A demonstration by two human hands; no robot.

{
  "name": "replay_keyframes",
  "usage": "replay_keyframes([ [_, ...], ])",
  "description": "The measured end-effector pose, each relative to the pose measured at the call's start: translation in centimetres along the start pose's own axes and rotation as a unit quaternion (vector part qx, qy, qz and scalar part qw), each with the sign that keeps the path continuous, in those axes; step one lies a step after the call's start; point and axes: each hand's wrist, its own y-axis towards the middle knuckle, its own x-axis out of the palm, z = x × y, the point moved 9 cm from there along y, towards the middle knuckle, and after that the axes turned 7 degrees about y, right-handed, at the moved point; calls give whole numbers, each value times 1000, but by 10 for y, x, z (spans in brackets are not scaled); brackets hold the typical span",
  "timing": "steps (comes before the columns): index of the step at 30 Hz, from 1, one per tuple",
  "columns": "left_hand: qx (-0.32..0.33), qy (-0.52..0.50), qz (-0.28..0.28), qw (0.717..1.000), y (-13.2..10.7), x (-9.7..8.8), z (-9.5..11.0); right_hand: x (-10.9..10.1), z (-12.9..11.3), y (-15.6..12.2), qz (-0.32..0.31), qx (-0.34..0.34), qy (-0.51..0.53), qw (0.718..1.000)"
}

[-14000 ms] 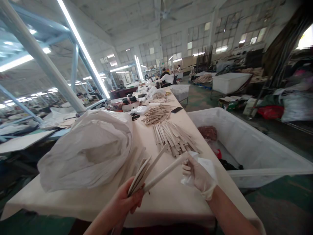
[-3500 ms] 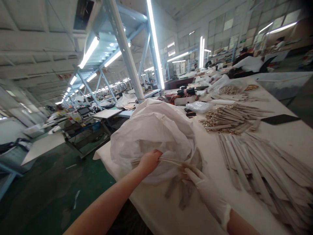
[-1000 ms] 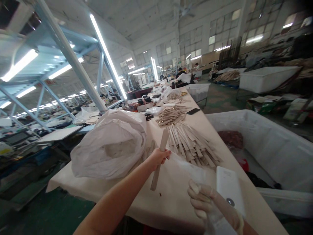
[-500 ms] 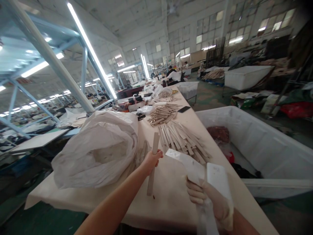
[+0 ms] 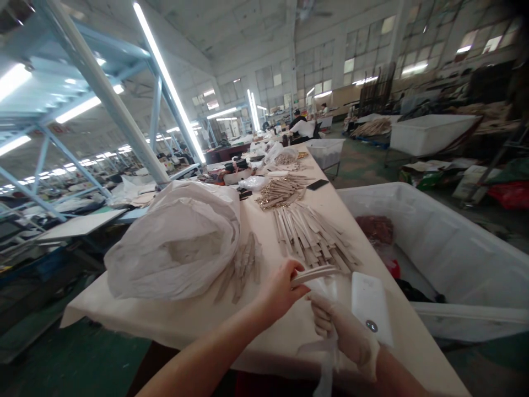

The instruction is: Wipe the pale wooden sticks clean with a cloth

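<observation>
My left hand (image 5: 281,292) is closed around a beige fabric-like strip (image 5: 318,272), held bent above the front of the table. My right hand (image 5: 343,331), in a pale glove, grips a length of translucent plastic film (image 5: 325,369) that hangs past the table's front edge. The strip's far end lies over the upper part of the film, just above the gloved fingers. Beyond both hands, a fanned pile of similar strips (image 5: 308,234) lies on the table. To the left are several loose strips (image 5: 247,262) by a large white plastic bag (image 5: 173,242).
A white block-like object with a round dark spot (image 5: 367,300) lies right of my gloved hand. Farther back are strips with metal ends (image 5: 281,190) and a dark phone-like slab (image 5: 317,184). A big white bin (image 5: 463,242) stands along the table's right side.
My left hand has moved right, bringing the strip from upright to roughly level over the film. The film in my right hand has dropped lower. The view has shifted slightly.
</observation>
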Motion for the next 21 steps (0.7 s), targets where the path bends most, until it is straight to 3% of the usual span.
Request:
replay_keyframes([
  [3,55,-4,-56,997,-2,16,5,5,3,-4,-9,-7,-38,999],
  [6,41,-51,-74,995,0,31,-6,13,-1,-13,-21,-34,-53,998],
  [10,-19,-112,-29,993,12,29,-26,26,9,-27,-52,20,-78,995],
  [14,-50,-79,55,994,36,8,-40,27,25,-33,-64,66,-111,990],
  [16,-57,-65,64,994,49,10,-45,28,30,-32,-92,67,-115,987],
  [21,-81,-90,10,993,70,51,-57,36,24,-36,-149,64,-22,986],
])
